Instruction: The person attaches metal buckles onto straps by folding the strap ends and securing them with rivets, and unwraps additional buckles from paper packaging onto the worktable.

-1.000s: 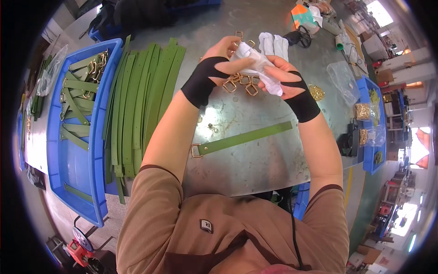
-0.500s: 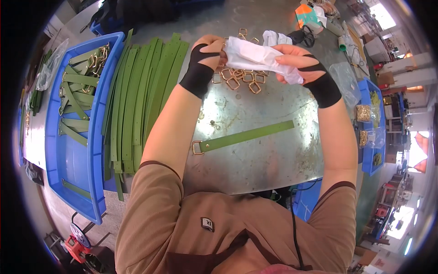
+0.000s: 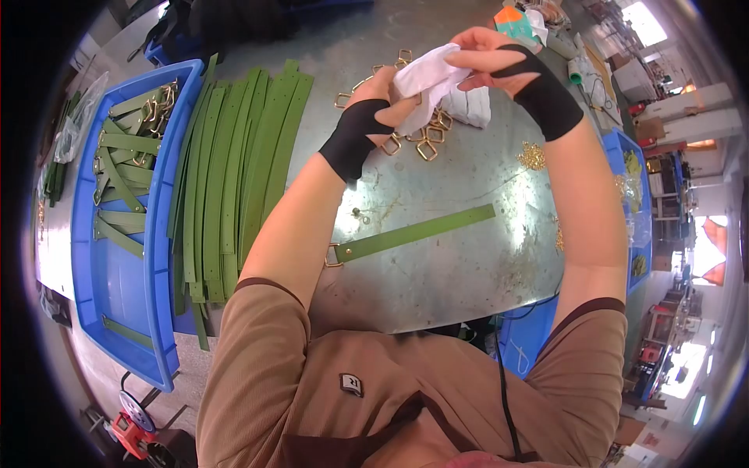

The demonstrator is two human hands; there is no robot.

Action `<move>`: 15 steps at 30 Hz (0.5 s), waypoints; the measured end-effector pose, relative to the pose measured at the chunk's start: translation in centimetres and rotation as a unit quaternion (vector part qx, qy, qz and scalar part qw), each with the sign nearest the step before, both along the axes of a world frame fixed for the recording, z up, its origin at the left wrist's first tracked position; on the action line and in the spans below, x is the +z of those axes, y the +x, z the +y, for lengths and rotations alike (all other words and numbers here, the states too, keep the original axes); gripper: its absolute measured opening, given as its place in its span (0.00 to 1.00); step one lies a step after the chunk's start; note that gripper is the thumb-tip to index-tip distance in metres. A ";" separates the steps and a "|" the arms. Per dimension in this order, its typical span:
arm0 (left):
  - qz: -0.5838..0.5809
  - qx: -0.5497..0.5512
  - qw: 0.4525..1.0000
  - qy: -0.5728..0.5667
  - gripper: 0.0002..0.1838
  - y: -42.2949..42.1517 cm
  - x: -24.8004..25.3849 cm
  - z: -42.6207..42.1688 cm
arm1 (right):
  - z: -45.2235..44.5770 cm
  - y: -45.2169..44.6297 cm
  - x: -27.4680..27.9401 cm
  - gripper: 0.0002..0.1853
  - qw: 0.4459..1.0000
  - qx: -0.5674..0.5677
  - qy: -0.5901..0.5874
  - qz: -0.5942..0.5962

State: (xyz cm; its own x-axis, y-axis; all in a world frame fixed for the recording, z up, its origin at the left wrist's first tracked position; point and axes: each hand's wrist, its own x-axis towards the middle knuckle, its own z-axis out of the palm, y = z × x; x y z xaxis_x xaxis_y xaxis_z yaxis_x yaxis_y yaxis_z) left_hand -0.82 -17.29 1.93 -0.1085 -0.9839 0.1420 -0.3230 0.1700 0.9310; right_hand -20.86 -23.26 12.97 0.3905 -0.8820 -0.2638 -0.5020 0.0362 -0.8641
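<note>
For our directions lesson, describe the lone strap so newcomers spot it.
On the metal table, find the row of green straps. To its right lies another green strap, a gold-coloured ring at its left end. Unlike those, it lies alone, running sideways.

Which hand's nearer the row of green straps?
Left. The left hand is to the right of the green straps, not touching them; the right hand is farther right, beyond the white wrapping.

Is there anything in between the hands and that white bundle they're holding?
Nothing visible is in the way: the left hand and the right hand both touch the white bundle. The metal rings lie on the table, not in between.
</note>
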 end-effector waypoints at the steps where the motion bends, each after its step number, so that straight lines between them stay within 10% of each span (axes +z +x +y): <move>1: -0.022 0.011 1.000 -0.002 0.25 0.1 -0.1 0.0 | 0.1 -0.4 -0.6 0.20 1.000 0.001 -0.001 0.002; 15: 0.041 0.006 0.999 -0.004 0.25 -0.4 -2.8 -0.5 | 1.2 1.5 -3.2 0.11 0.963 0.013 -0.267 0.036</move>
State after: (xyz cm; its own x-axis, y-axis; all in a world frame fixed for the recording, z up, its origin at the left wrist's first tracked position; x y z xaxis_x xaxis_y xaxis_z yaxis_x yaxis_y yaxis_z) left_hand -1.18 -17.78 -0.83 -0.0842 -0.9840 0.1572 -0.2472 0.1734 0.9533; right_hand -19.38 -22.01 9.73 0.4123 -0.8895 0.1971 -0.5562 -0.4170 -0.7189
